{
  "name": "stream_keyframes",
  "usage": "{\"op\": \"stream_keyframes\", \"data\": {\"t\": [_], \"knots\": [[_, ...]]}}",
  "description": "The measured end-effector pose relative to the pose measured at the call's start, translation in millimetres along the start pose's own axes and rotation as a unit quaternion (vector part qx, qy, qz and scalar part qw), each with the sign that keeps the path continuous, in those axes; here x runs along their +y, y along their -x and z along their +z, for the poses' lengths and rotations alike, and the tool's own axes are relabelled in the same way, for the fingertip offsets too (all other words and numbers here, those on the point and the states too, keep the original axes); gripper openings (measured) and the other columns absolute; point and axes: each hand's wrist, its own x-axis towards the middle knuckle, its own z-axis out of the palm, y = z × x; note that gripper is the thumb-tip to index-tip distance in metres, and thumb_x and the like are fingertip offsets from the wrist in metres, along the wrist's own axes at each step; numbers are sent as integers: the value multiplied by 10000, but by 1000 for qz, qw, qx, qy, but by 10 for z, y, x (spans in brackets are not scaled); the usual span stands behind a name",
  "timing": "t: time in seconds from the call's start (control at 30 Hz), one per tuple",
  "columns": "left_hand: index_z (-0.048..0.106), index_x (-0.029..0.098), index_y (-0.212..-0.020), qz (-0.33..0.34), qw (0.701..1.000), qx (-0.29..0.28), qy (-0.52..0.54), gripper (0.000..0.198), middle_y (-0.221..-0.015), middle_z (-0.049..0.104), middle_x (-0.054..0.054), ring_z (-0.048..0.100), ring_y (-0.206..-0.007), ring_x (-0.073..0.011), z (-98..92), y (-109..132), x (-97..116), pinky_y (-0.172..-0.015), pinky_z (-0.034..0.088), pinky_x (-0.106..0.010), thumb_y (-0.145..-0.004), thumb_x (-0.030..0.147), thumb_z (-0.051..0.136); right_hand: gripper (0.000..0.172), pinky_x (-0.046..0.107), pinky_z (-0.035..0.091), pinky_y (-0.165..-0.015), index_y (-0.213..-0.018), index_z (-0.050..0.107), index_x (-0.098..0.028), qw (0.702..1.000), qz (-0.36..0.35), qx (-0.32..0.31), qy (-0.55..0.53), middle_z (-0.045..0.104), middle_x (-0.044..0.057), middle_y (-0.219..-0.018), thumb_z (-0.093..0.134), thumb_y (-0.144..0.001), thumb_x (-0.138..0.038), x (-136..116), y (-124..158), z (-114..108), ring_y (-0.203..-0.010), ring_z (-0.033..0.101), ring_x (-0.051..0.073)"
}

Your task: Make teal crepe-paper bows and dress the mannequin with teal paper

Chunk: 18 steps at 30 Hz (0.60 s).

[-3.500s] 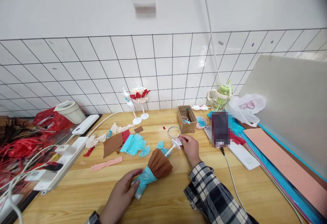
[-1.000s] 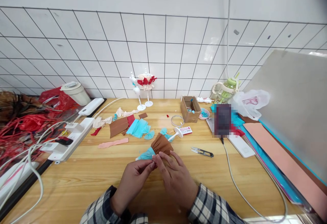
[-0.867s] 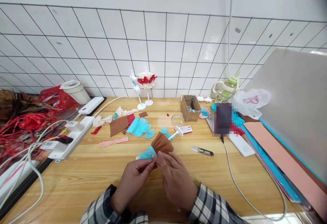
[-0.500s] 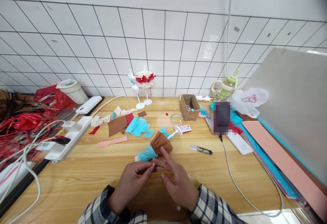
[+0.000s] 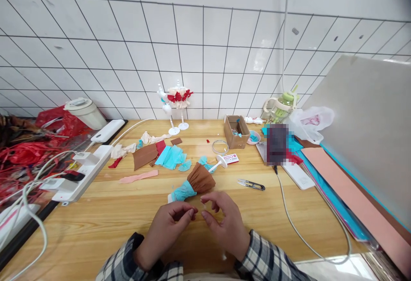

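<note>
My left hand is closed in a pinch, thumb against the index finger. Whatever sits between those fingertips is too small to name. Just to its right, my right hand has its thumb and curled index finger apart, with a faint pale speck near them that I cannot identify. Beyond both hands a small dress form lies on its side, its white stand base toward the right. It wears a pleated brown paper skirt and a light blue crepe-paper top. Neither hand touches it.
Paper scraps, blue and brown, lie behind. Thread snips rest at right, near a wire coil and a cardboard box. A power strip and cables run along the left; paper sheets lie right.
My right hand's index finger has drawn back from my left fingertips and curled, leaving a gap between the hands. The left hand keeps its pinch. The view has shifted slightly.
</note>
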Motion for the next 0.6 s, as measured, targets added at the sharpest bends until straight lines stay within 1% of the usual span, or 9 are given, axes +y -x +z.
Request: {"op": "stream_keyframes", "data": {"t": [0.07,0.13,0.17,0.23,0.27,0.3,0.43,0.6], "knots": [[724,192,-755,-1,1000,-2,0,249,-697,731,-31,673,-673,-173,7,5,-6,-642,531,-232,-786,393,581,405,281,524,-693,-1228,502,-232,1000,4,-8,8,674,36,-1016,550,-830,-173,-10,12,1,-766,593,154],[744,197,-840,-5,1000,-15,3,247,-792,755,-46,692,-744,-191,19,6,-24,-688,545,-249,-778,392,604,550,298,527,-785,-1359,368,-224,999,-5,-17,28,666,44,-1113,520,-838,-141,-10,22,6,-886,607,166],[745,200,-887,-8,1000,-22,11,257,-857,762,-53,698,-787,-201,28,4,-35,-713,551,-259,-768,391,620,596,311,520,-839,-1398,313,-218,999,-15,-23,46,663,45,-1138,507,-842,-131,-9,26,8,-957,603,174],[736,203,-964,-13,999,-28,32,294,-968,756,-62,700,-854,-215,48,-6,-55,-757,559,-276,-751,386,647,638,329,502,-912,-1438,249,-206,996,-33,-38,80,669,45,-1149,485,-851,-122,-9,30,15,-1055,584,183],[731,205,-983,-14,999,-29,42,303,-995,751,-62,699,-867,-217,57,-12,-60,-770,560,-280,-752,383,650,646,333,499,-926,-1448,233,-202,994,-37,-46,91,673,45,-1145,475,-855,-121,-9,31,19,-1077,578,185],[730,206,-987,-12,998,-30,47,299,-989,753,-58,699,-864,-215,64,-18,-61,-773,560,-280,-762,383,643,652,334,502,-927,-1457,221,-199,993,-38,-53,99,678,45,-1139,467,-859,-121,-10,33,23,-1083,578,188],[743,220,-972,-5,999,-28,31,292,-837,761,-40,694,-803,-200,70,-28,-35,-739,555,-259,-823,406,574,691,350,517,-893,-1485,165,-188,989,-39,-76,119,678,57,-1149,452,-860,-119,-9,39,32,-1027,599,203],[740,228,-1002,5,1000,-24,13,298,-838,758,-35,686,-766,-184,60,-17,-41,-714,549,-242,-831,396,563,689,352,520,-853,-1490,160,-172,976,-85,-94,175,661,78,-1183,442,-863,-130,-2,34,28,-971,607,205]]}}
